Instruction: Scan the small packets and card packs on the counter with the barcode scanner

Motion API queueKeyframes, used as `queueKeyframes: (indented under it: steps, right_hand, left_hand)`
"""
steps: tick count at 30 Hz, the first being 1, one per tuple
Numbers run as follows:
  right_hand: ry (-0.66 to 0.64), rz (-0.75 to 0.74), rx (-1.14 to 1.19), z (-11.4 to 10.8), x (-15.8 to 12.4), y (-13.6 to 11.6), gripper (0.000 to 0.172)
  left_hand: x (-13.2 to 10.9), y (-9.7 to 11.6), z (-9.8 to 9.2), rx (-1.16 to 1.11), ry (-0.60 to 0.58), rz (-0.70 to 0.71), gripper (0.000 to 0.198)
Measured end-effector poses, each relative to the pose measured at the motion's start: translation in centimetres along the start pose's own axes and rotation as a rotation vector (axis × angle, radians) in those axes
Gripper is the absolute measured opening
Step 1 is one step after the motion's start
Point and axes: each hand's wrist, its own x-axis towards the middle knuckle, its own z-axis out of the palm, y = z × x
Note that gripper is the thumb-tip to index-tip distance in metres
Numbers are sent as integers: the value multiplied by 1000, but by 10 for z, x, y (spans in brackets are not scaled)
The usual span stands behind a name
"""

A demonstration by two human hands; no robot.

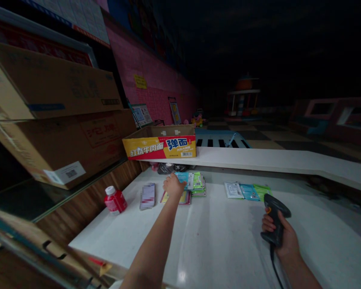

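Note:
My left hand [173, 185] reaches across the white counter [216, 241] and rests at a small pile of colored packets [197, 184], with no packet visibly gripped. A yellow packet [176, 197] lies just below my fingers. My right hand [284, 237] is shut around a black corded barcode scanner [273, 216], well to the right. Three flat packets [248, 191] lie in a row beyond the scanner. Left of my left hand, a phone [148, 196] lies flat, with a red-labeled bottle [115, 200] on its side farther left.
A yellow and red printed cardboard box [159, 146] stands on a raised white shelf [276, 160] behind the packets, with a black bag [170, 168] beneath. Large cardboard cartons [57, 100] are stacked at left. The scanner's cable hangs down past the counter's front.

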Motion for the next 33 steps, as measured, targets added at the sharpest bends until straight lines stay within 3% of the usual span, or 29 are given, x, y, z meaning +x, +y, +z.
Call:
queueKeyframes:
  steps: [3, 7, 12, 14, 19, 21, 25, 33]
  right_hand:
    - [-10, 5, -2, 1, 0, 0, 33]
    - [-4, 5, -19, 2, 1, -1, 34]
    - [-13, -6, -27, 5, 0, -1, 36]
    - [-10, -11, -22, 6, 0, -1, 36]
    - [-2, -17, -28, 9, -2, 0, 34]
    - [-2, -20, -55, 9, -2, 0, 35]
    - [-12, -37, -132, 9, -1, 2, 37]
    - [34, -62, -373, 15, -5, 13, 38]
  left_hand:
    - [4, 1, -4, -41, -23, 1, 54]
    - [11, -2, -6, -159, -102, 29, 26]
    - [-2, 3, 10, -505, -5, 157, 10]
    - [-20, 9, 27, -737, -46, 199, 11]
    - [-77, 25, 89, -1255, -492, 326, 38]
    - [-94, 27, 109, -1370, -580, 327, 49]
    - [-106, 22, 125, -1398, -593, 289, 59]
    - [-104, 19, 122, -1448, -555, 270, 51]
